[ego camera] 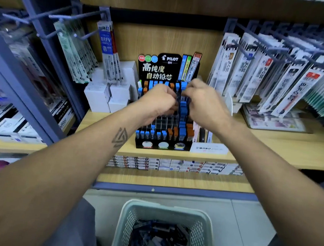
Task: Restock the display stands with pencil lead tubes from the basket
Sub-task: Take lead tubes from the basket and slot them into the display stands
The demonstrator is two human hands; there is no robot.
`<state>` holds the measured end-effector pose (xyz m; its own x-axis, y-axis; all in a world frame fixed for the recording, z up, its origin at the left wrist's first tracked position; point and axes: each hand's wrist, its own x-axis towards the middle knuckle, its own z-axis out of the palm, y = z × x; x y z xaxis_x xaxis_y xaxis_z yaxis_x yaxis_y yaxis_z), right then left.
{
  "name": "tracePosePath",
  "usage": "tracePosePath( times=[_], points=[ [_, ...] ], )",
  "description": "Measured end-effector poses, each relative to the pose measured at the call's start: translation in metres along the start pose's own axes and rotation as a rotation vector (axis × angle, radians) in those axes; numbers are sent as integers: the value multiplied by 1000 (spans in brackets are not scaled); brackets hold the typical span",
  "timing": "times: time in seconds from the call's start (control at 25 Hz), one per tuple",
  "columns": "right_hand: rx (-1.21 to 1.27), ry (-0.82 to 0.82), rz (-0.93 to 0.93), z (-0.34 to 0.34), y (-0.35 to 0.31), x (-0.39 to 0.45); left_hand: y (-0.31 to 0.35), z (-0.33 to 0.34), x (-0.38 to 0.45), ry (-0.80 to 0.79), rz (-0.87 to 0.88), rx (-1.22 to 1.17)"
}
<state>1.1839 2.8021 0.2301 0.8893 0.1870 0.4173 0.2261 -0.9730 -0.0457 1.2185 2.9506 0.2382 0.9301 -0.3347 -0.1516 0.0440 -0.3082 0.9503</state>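
Closest to the camera, below the display stand [164, 113], sits the grey basket [128, 217], loaded with a loose heap of dark pencil lead tubes [159, 239]. Up from there is the wooden shelf [271, 149] with the stand on it. Front row of the stand has blue and orange caps, the middle slots look mostly bare. Both hands are up over the stand's middle rows, nearly touching each other. Left hand [159, 100] has its fingers curled in, right hand [201, 104] too, but it's blurry and I honestly can't tell what either one is pinching, if anything. Behind the stand, the PILOT header card [157, 68]. My guess at the risk: slots are narrow and packed, so a tube going in crooked could knock neighbours over or drop behind the stand
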Motion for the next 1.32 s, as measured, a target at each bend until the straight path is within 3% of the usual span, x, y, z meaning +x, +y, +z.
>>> tracePosePath(
  times=[0.12, 0.2, 0.28, 0.4, 0.52, 0.92, 1.04, 1.32],
  points=[
    [94, 89, -10, -17, -21, -24, 0, -7, -24, 164, 133, 149],
    [149, 0, 10, -10, -40, -62, -16, -1, -52, 188, 201, 264],
    [157, -315, 8, 8, -60, -109, -48, 19, -82, 78, 212, 428],
    [122, -888, -48, 51, -78, -164, -116, 53, -117, -199, 77, 664],
    [121, -1098, -13, 103, -87, -206, -183, 72, -126, -417, -70, 876],
    [124, -1336, 306, 213, -79, -299, -332, 103, -147, -833, -239, 1061],
    [158, -1378, 362, 236, -83, -308, -364, 111, -149, -873, -246, 1109],
    [163, -1324, 372, 261, -89, -338, -389, 118, -132, -1039, -221, 1288]
  ],
)
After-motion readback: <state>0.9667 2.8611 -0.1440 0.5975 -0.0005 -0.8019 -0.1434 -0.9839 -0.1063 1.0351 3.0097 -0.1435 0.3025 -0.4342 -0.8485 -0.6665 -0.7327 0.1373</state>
